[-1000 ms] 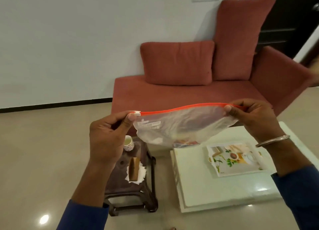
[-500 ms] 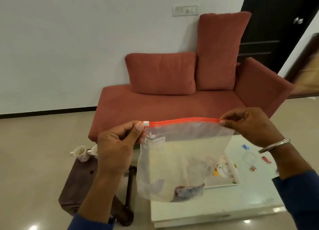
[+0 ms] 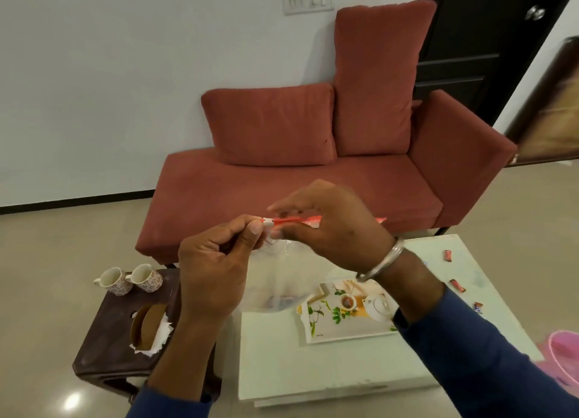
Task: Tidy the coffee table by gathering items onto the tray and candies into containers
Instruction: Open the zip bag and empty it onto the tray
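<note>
I hold a clear zip bag [image 3: 279, 279] with an orange zip strip in front of me, above the white coffee table [image 3: 316, 364]. My left hand [image 3: 213, 270] pinches the white slider at the strip's left end. My right hand [image 3: 332, 226] grips the strip just right of it, blurred. Something dark lies in the bag's bottom. A flower-printed tray [image 3: 341, 319] sits on the table under my right wrist. Wrapped candies [image 3: 448, 255] lie scattered on the table's right side.
A dark brown stool [image 3: 106, 333] at left carries two patterned cups [image 3: 128, 279] and a brown napkin holder [image 3: 147, 325] with white tissue. A red sofa [image 3: 313, 185] stands behind the table. A pink basket [image 3: 564, 355] shows at the right edge.
My right hand has slid left along the zip strip, close to my left hand. The bag now hangs bunched between them. The view has tilted down, showing more of the table.
</note>
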